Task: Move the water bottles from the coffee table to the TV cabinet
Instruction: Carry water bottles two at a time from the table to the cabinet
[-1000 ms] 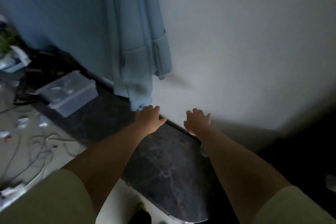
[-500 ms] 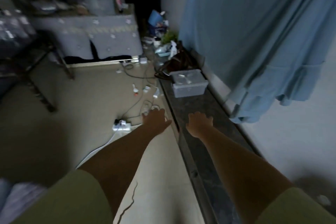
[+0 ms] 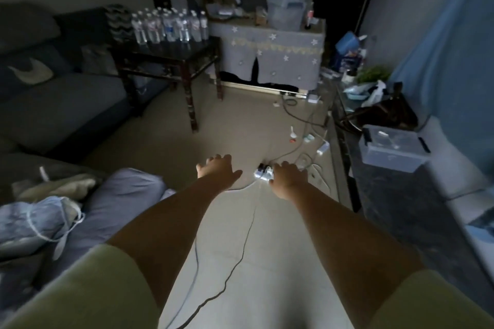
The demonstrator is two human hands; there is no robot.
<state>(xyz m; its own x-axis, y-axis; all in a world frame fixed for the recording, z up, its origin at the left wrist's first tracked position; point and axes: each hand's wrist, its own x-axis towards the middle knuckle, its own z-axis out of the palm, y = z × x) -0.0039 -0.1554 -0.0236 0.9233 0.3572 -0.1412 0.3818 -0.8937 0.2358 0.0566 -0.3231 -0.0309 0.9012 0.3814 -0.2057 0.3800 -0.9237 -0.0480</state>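
Several clear water bottles (image 3: 171,25) stand in a cluster on the dark wooden coffee table (image 3: 184,57) at the far left of the room. The long dark stone-topped TV cabinet (image 3: 387,195) runs along the right wall. My left hand (image 3: 217,169) and my right hand (image 3: 287,179) are stretched out in front of me over the floor, palms down, fingers relaxed, holding nothing. Both hands are far from the bottles.
A dark sofa (image 3: 53,93) fills the left side, with bedding (image 3: 80,208) at its near end. A power strip (image 3: 263,173) and loose cables lie on the floor. A clear lidded box (image 3: 393,147), a bag and a plant sit on the cabinet. A grey covered stand (image 3: 272,59) carries stacked bins.
The view has swung left from the wall and curtain to the room, bringing the coffee table and bottles into sight. Both hands stay outstretched and hold nothing.
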